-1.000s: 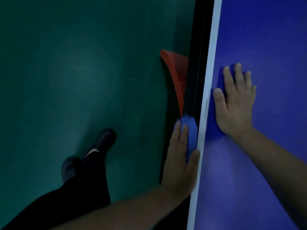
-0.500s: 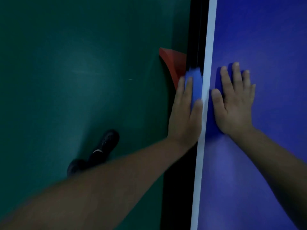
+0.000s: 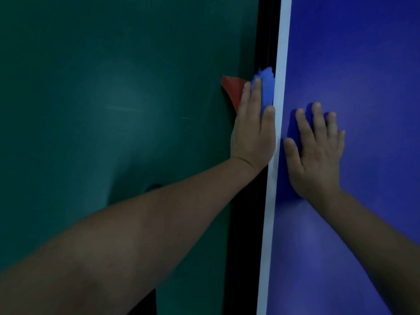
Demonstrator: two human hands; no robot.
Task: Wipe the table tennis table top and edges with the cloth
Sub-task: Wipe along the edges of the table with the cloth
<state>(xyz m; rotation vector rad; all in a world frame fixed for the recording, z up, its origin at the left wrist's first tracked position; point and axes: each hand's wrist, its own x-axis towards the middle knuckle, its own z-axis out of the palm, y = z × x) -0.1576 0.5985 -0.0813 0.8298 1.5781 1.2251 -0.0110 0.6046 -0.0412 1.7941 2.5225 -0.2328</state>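
Cloth (image 3: 264, 87) pressed against table edge (image 3: 276, 133) by left hand (image 3: 253, 135) fingers; right hand (image 3: 316, 153) fingers spread flat

Left hand (image 3: 252, 133) out in front, fingers straight and close together, pointing away, thumb (image 3: 269, 114) lying alongside them. Cloth (image 3: 264, 87) under the fingers and sticking out past the fingertips. Left arm long and bare, reaching in from low left. Right hand (image 3: 316, 155) flat, palm down, fingers spread a little, thumb out to the left. Right arm bare, coming in from low right.
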